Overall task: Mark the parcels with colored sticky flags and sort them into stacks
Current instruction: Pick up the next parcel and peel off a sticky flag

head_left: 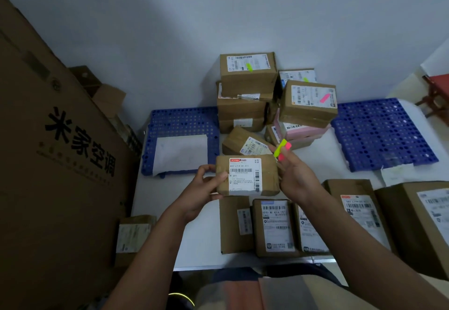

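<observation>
Both my hands hold up a small brown parcel [246, 176] with a white, red-headed label above the table. My left hand [206, 188] grips its left edge. My right hand [295, 176] steadies the parcel's right edge while its fingers pinch a pad of yellow and pink sticky flags [281, 150]. Behind, one stack of brown parcels [245, 93] carries a yellow-green flag on top. To its right, another stack [307, 105] has a pink flag on its top label. A tilted parcel [245, 142] lies in front of the stacks.
Several unflagged parcels [274, 227] lie along the near edge of the white table [201, 239], with larger ones [413, 222] at the right. Blue perforated mats [182, 122] [384, 132] sit left and right of the stacks. A big printed carton [56, 163] stands at the left.
</observation>
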